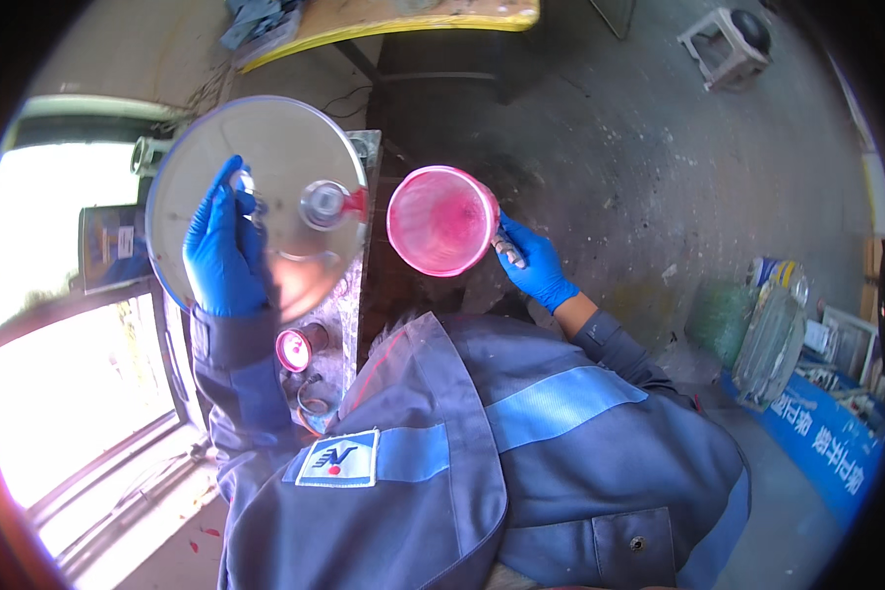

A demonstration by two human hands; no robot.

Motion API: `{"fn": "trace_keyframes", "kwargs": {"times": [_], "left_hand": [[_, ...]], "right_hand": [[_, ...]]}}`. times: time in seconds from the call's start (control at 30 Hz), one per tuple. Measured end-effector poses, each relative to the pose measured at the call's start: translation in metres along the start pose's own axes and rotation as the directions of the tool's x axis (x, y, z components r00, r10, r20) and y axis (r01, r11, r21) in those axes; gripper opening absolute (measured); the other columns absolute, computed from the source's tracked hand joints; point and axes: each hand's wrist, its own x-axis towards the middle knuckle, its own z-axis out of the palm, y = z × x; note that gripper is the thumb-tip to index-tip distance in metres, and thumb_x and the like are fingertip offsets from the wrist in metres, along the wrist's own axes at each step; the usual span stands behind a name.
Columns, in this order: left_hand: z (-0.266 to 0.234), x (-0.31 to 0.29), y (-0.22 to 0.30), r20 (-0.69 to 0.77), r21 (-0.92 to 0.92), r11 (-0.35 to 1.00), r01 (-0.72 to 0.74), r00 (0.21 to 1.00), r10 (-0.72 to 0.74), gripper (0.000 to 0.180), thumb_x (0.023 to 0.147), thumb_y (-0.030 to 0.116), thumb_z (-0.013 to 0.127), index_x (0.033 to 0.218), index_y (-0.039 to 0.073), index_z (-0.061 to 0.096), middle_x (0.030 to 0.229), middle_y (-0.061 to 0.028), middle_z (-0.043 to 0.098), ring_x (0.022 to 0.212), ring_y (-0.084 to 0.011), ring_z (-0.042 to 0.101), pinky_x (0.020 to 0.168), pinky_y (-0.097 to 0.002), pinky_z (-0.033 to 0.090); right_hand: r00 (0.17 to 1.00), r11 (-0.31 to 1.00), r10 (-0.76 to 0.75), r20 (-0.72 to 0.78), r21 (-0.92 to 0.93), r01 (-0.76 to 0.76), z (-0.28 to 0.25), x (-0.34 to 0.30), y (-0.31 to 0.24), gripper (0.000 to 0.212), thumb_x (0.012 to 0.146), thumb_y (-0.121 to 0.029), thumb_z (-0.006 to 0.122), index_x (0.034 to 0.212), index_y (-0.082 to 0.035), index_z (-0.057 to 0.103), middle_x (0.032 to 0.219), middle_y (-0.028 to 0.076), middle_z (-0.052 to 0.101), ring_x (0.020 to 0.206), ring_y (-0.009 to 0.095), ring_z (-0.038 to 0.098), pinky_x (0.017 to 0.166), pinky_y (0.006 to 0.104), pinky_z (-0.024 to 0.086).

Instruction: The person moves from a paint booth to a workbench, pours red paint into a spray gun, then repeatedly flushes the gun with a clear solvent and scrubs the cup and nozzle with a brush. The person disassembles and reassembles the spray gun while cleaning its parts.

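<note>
My right hand (537,264), in a blue glove, grips a round cup (441,221) at its right side, where a grey, stained handle shows. Pink colour coats the inside of the cup, and its mouth faces up at me. My left hand (224,258), also gloved in blue, is over a large round drum top (265,128). Its fingers are drawn together around something small and pale that I cannot make out. Beside it on the drum top is a clear round cap or spout (324,205), with red stain running to the rim.
A small pink-lined container (295,349) stands on a stained bench (349,324) below the drum. The bright window (79,364) is at left. A yellow-edged table (403,22) is at the far side, a stool (726,49) far right, and plastic bottles (769,344) by a blue box (816,442) at right.
</note>
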Motion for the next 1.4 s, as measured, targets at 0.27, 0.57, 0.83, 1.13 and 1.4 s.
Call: {"fn": "trace_keyframes", "kwargs": {"times": [0.27, 0.57, 0.83, 1.13, 1.4], "left_hand": [[-0.148, 0.105, -0.031, -0.303, 0.439, 0.892, -0.105, 0.918, 0.257, 0.025, 0.095, 0.014, 0.061, 0.118, 0.01, 0.071, 0.08, 0.0006, 0.061, 0.075, -0.0084, 0.054, 0.069, -0.0246, 0.045], [-0.207, 0.102, -0.046, -0.017, 0.402, 0.832, -0.382, 0.905, 0.424, 0.033, 0.094, 0.017, 0.064, 0.125, 0.006, 0.064, 0.122, -0.0058, 0.065, 0.118, -0.0156, 0.056, 0.101, -0.0277, 0.043], [-0.194, -0.082, -0.091, -0.349, 0.862, 0.491, -0.122, 0.56, 0.752, 0.036, 0.091, 0.01, 0.063, 0.127, 0.006, 0.061, 0.123, -0.016, 0.063, 0.115, -0.0308, 0.059, 0.099, -0.0374, 0.046], [-0.053, -0.194, -0.166, -0.473, -0.188, 0.927, 0.323, 0.798, -0.374, 0.083, 0.092, 0.044, 0.063, 0.149, 0.0, 0.021, 0.097, -0.014, 0.065, 0.087, -0.0199, 0.061, 0.078, -0.0342, 0.049], [-0.144, -0.213, -0.176, -0.669, -0.354, 0.929, 0.108, 0.664, -0.333, 0.05, 0.096, 0.027, 0.059, 0.137, 0.002, 0.046, 0.123, -0.0118, 0.059, 0.108, -0.0194, 0.057, 0.091, -0.033, 0.049]], "right_hand": [[0.991, 0.992, -0.099, 0.089, 0.084, 0.091, 0.026, 0.039, -0.046, 0.042, 0.089, -0.006, 0.062, 0.13, -0.005, 0.059, 0.103, 0.011, 0.07, 0.088, 0.011, 0.062, 0.078, 0.0265, 0.049], [0.932, 0.983, 0.102, 0.348, 0.11, -0.148, 0.049, 0.058, -0.082, 0.021, 0.088, -0.01, 0.065, 0.107, -0.001, 0.064, 0.08, 0.005, 0.065, 0.071, 0.01, 0.06, 0.064, 0.0287, 0.049], [0.774, 0.997, -0.021, 0.633, 0.073, -0.032, 0.09, 0.068, -0.097, 0.023, 0.089, -0.011, 0.066, 0.11, -0.002, 0.063, 0.073, 0.003, 0.062, 0.066, 0.008, 0.058, 0.06, 0.0287, 0.048], [0.484, 0.937, -0.319, 0.815, 0.195, 0.29, 0.193, 0.021, -0.161, 0.053, 0.089, -0.012, 0.062, 0.14, -0.008, 0.048, 0.112, 0.028, 0.062, 0.101, 0.045, 0.061, 0.078, 0.0417, 0.052], [0.228, 0.83, -0.503, 0.834, 0.392, 0.398, 0.274, -0.052, -0.21, 0.076, 0.09, -0.009, 0.058, 0.153, -0.001, 0.015, 0.142, 0.027, 0.043, 0.122, 0.037, 0.052, 0.099, 0.0398, 0.043]]}}
